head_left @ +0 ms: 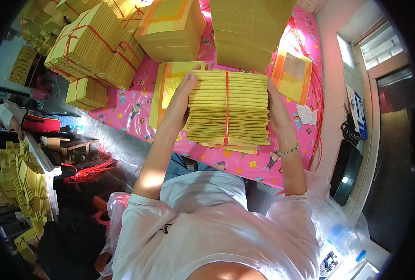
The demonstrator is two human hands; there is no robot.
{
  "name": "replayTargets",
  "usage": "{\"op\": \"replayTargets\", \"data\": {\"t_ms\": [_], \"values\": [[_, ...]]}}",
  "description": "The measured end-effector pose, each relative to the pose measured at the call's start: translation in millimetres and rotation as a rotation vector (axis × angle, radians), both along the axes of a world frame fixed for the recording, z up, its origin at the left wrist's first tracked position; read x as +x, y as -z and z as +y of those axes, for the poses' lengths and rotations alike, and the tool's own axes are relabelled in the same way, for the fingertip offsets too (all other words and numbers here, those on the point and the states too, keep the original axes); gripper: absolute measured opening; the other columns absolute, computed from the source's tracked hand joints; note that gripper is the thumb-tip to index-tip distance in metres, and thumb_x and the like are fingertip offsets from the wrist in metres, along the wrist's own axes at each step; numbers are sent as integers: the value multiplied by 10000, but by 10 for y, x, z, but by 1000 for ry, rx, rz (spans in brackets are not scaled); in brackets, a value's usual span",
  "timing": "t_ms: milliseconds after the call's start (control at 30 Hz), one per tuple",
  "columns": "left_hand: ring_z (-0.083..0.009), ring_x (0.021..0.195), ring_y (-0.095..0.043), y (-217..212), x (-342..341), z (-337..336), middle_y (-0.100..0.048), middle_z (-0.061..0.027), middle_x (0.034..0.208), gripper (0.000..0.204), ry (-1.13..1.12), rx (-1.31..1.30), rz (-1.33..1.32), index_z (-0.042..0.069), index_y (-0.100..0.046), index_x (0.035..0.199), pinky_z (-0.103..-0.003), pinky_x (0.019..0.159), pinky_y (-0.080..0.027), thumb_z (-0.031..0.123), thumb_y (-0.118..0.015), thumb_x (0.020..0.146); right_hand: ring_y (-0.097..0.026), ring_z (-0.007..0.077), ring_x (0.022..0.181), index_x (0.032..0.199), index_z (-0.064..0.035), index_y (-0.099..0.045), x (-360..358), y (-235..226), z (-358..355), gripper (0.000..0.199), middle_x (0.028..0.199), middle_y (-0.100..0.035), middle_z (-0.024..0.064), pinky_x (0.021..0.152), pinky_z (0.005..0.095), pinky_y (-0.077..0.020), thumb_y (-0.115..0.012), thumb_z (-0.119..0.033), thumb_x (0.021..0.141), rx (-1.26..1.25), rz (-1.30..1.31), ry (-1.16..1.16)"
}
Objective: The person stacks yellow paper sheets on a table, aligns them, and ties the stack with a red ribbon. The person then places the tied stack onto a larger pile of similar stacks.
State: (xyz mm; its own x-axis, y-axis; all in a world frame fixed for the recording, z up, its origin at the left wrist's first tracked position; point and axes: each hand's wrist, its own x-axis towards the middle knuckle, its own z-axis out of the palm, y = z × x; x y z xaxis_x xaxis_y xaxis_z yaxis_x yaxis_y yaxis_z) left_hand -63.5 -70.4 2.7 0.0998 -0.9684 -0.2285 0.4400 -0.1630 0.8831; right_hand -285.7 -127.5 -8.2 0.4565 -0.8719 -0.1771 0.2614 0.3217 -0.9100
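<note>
A thick stack of yellow paper sheets (pixel 228 107), tied with one red string down its middle, is held upright on edge over the pink patterned table (pixel 123 109). My left hand (pixel 180 100) presses its left side, thumb on the top edge. My right hand (pixel 276 112), with a bead bracelet on the wrist, grips its right side. Under the stack lie a few loose yellow sheets. A yellow sheet with an orange border and gold square (pixel 168 86) lies flat just left of my left hand.
Tied yellow bundles (pixel 93 46) are piled at the far left. An untied block (pixel 170 28) and a tall stack (pixel 249 32) stand behind. An orange-bordered packet (pixel 292 77) lies right, with red strings (pixel 315 93) along the edge. More bundles (pixel 28 186) and a person (pixel 11 119) are at left.
</note>
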Motion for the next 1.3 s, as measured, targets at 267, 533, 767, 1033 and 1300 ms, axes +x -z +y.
{"op": "replayTargets", "data": {"t_ms": [267,533,767,1033,1300], "values": [[-179,1263,-404,61,56,-27,-432,-102,1369,558,65,9,-291,71,-325,1429,-297,1051,-299,360,-441,966,-280,176,1330,1427,-54,-300,15,21,59,558,1447,-333,80,1097,299,-196,-394,-361,971,-37,98,63],[-215,1282,-364,-89,31,21,-409,-141,1365,662,85,26,-113,100,-194,1475,-324,1053,-290,324,-517,943,-349,183,1282,1427,-70,-292,-17,-92,-40,575,1389,-385,101,1065,309,-262,-453,-351,952,150,-58,-37],[-206,1303,-353,-31,39,91,-331,-113,1444,757,114,-33,-229,126,-167,1491,-324,1068,-274,205,-626,894,-403,189,1237,1420,-71,-288,10,61,-27,577,1350,-417,107,1027,316,-324,-519,-290,939,-60,28,-50],[-209,1349,-293,89,141,56,-294,-114,1478,668,-47,-39,-99,105,-141,1491,-317,1092,-248,455,-389,978,-388,172,1262,1429,-86,-290,-70,-39,122,573,1373,-417,82,1032,314,-329,-463,-367,962,-42,38,30],[-225,1401,-159,192,65,18,-120,-101,1538,666,69,-73,-186,140,-79,1500,-323,1137,-115,509,-284,985,-388,188,1270,1437,-83,-283,-36,50,254,680,1413,-384,95,1057,327,-309,-400,-532,940,144,62,30]]}}
